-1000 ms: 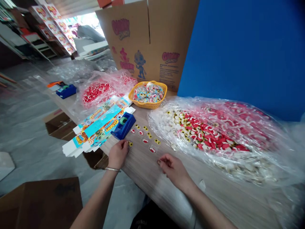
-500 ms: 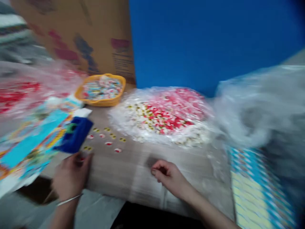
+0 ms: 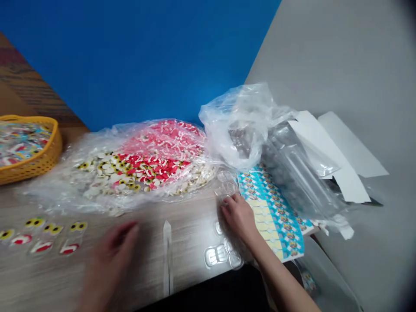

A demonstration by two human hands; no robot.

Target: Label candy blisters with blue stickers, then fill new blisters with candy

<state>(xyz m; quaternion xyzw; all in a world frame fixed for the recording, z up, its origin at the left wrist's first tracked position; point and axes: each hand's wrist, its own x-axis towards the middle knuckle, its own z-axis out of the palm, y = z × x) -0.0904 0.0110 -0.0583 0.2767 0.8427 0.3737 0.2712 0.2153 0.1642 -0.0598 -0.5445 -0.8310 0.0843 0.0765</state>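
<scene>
Clear plastic blister trays are touched by the right hand, fingers curled, hold unclear; the blurred left hand, half open, is seen empty above the wood-grain table.

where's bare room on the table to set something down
The widest bare patch of the table lies between the narrow clear strip and the clear plastic trays by the right hand. It's crowded around that hand, where the trays meet the printed card sheet and plastic bag.
</scene>
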